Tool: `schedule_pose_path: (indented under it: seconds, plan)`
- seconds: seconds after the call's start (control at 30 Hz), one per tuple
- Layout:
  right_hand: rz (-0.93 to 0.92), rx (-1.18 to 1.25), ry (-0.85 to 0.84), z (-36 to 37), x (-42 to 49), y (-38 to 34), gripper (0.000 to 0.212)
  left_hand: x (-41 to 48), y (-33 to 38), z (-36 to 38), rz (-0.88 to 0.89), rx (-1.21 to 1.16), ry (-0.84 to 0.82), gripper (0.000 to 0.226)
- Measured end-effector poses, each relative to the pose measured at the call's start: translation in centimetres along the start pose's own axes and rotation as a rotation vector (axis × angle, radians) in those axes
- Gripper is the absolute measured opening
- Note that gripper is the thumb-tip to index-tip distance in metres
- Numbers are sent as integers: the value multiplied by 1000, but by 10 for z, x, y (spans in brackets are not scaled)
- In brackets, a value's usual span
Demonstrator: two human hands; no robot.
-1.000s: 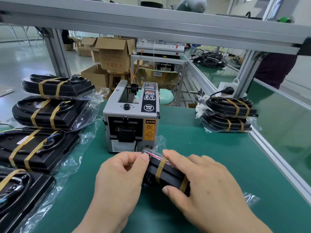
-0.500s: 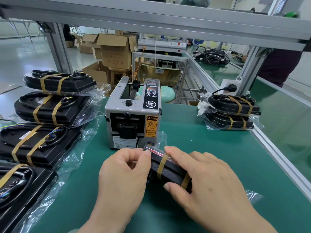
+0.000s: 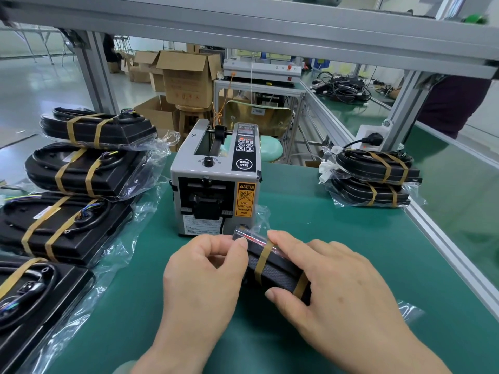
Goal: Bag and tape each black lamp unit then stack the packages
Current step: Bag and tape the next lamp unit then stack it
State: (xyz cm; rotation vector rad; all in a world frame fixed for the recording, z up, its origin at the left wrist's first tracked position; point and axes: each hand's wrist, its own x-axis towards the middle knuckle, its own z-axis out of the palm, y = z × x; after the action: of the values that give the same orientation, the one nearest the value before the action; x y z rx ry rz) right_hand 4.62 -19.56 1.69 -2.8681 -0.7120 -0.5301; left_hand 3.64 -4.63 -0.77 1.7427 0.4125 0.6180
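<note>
Table [image 3: 364, 225]: green mat, aluminium rail along the right edge.
Row [image 3: 81, 171]: four bagged black units with tan bands, overlapping along the left edge, from far corner to near corner.
Dispenser [image 3: 216, 184]: grey, upright mid-table, outlet facing the near edge.
Stack [image 3: 375, 179]: two bagged, banded units, one on the other, by the right edge toward the far corner.
Right hand [image 3: 337, 287]: curled over the lamp, fingers across its top, thumb against the nearer band.
Left hand [image 3: 205, 273]: thumb and forefinger pinching the lamp's left end, other fingers curled in.
Lamp [image 3: 272, 271]: black, in a clear bag, tilted between both hands, just in front of the dispenser; on the mat or lifted, cannot tell.
Tape [image 3: 263, 255]: two tan bands round the lamp, one toward each end.
</note>
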Motion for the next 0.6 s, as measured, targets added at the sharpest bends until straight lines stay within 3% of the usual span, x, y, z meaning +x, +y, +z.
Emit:
schedule_pose_path:
  seconds: [0.6]
  plan:
    - [14, 14, -32, -1, 0, 1, 62, 1, 4, -8, 31, 6, -102, 21]
